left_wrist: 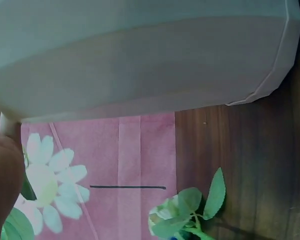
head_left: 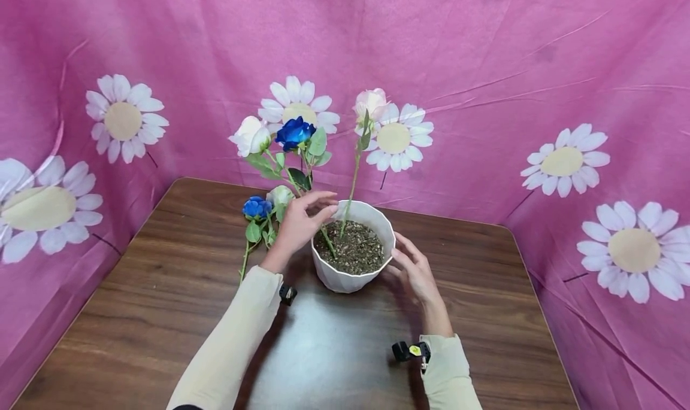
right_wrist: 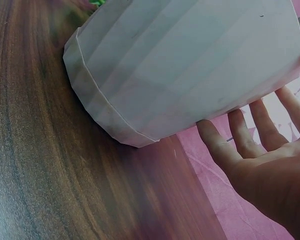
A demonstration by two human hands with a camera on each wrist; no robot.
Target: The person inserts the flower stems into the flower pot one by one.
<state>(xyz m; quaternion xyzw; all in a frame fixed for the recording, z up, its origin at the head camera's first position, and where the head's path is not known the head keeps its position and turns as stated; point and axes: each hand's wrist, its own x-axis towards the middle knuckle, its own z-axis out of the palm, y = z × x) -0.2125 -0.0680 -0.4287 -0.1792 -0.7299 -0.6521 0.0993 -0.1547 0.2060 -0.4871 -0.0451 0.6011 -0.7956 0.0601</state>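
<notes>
One white pot (head_left: 347,282) stands on the table (head_left: 474,278), pale pink rose (head_left: 371,105) standing in its soil (head_left: 358,248). I see the right hand (head_left: 414,271), fingers spread, touching its side; left hand (head_left: 303,221) at the rim, fingers bent, whether pinching a stem (head_left: 328,242) I cannot tell.

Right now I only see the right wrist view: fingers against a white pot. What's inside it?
Observer: Brown soil, visible from above in the head view.

Visitor: Oh! And is anything lying next to the pot?

Observer: Yes, a blue flower lies on the table, left of the pot.

Visitor: Where's the other hand?

Observer: The left hand is by the pot's rim, across from the right hand.
</notes>
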